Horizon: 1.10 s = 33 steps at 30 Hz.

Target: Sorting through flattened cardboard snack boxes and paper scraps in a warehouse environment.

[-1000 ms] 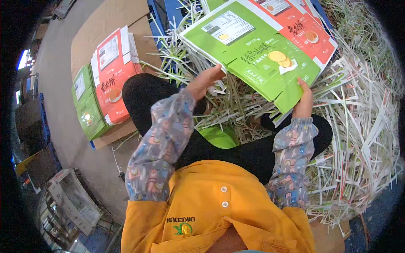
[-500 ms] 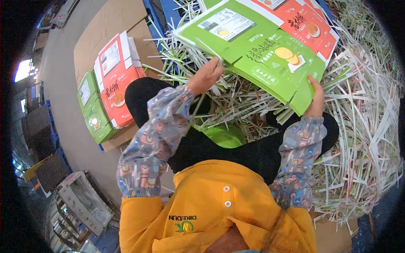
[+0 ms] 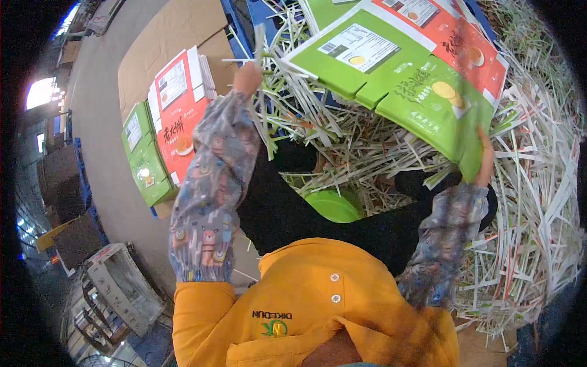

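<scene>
My left hand point(image 3: 247, 78) is closed around a thin white-and-green paper strip point(image 3: 262, 119), beside the left edge of a heap of shredded strips. With my right hand point(image 3: 485, 158) I grip the lower right corner of flat printed carton blanks point(image 3: 391, 79), green in front and orange-red toward the right. My right fingers lie along the corner's edge; part of that hand is hidden by the cardboard. The blanks lean over the heap, tilted toward me, their left edge free of my left hand.
On a brown cardboard sheet point(image 3: 143, 43) at the left stand stacks of red blanks point(image 3: 177, 116) and green blanks point(image 3: 147, 159). Loose paper strips point(image 3: 526, 214) spread along the right. A bright green round object point(image 3: 335, 205) lies between my legs. A grey crate point(image 3: 122, 287) stands lower left.
My left hand has left the blanks' left edge and moved up and left, with a strip in it. The blanks and my right hand have shifted slightly right.
</scene>
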Each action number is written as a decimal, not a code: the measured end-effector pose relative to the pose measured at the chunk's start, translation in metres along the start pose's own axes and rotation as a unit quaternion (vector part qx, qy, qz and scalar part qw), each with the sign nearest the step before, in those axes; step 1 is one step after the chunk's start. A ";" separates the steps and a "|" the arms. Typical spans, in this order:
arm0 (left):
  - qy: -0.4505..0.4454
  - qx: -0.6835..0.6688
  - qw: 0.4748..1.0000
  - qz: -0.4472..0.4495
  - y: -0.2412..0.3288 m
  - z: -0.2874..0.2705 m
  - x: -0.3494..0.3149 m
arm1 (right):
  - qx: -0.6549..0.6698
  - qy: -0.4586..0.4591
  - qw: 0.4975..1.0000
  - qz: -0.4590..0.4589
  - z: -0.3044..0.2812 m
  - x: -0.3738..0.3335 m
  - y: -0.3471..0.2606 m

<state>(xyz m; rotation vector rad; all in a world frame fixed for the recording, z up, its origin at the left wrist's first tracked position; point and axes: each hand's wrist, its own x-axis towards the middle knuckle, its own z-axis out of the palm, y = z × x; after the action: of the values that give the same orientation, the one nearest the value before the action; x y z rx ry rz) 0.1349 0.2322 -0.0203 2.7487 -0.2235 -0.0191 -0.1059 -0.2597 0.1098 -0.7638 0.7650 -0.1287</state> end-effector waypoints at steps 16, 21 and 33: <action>0.019 -0.609 0.709 -0.355 0.114 0.053 0.003 | -0.045 0.041 0.998 0.034 -0.002 -0.005 0.013; 0.090 0.002 0.995 0.040 0.130 0.048 0.018 | -0.215 0.087 0.970 -0.073 -0.053 0.005 0.014; 0.246 0.097 0.962 0.063 0.070 -0.074 0.070 | 0.002 0.056 0.997 0.052 -0.002 -0.006 0.024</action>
<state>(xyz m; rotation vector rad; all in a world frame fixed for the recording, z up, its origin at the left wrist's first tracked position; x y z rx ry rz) 0.1961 0.1843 0.0756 2.8144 -0.2705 0.7464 -0.1158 -0.2412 0.0960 -0.7155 0.9091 -0.0809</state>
